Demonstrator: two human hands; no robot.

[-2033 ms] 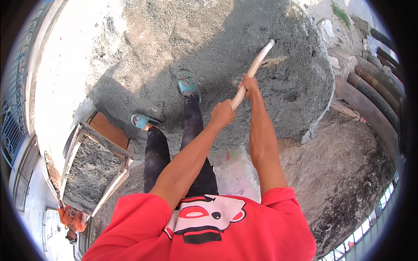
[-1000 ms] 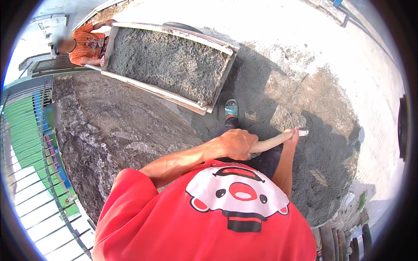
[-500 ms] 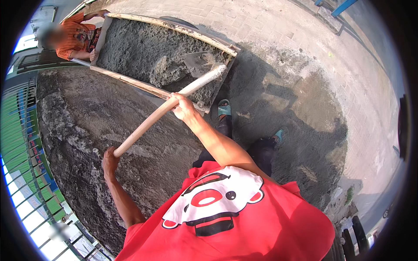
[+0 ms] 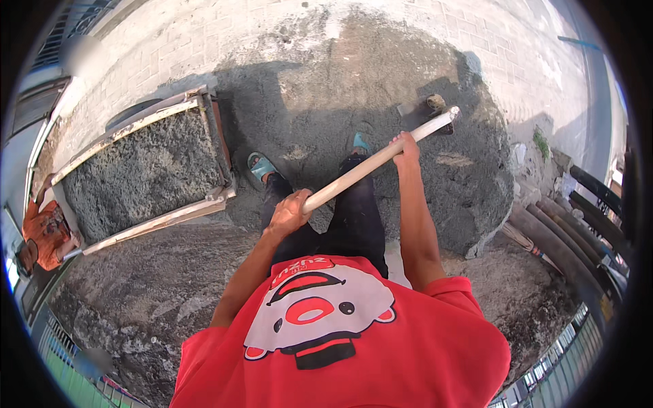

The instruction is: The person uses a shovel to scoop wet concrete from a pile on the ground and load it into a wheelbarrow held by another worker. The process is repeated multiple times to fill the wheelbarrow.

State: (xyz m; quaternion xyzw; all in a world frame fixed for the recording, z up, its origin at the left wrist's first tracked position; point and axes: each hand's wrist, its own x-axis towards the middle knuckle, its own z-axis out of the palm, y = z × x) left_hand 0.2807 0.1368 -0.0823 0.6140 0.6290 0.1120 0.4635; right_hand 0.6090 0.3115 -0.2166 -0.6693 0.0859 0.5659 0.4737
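Both hands hold a long-handled shovel slanting across the front of my body. My left hand is closed round the near end of its pale wooden handle. Farther along, my right hand grips the handle toward the blade. The dark blade, partly hidden behind the handle's whitish far end, is over the wet grey mortar at the upper right. To my left stands a wood-edged cart filled with grey mortar.
A person in an orange shirt is at the cart's far left end. Several dark pipes lie at right. Rough stone runs beside my legs, and pale paving lies beyond the mortar. My sandalled feet are on the mortar patch.
My view and body have turned right. The shovel has swung from over the cart's mortar to the mortar on the ground, both hands still on its handle.
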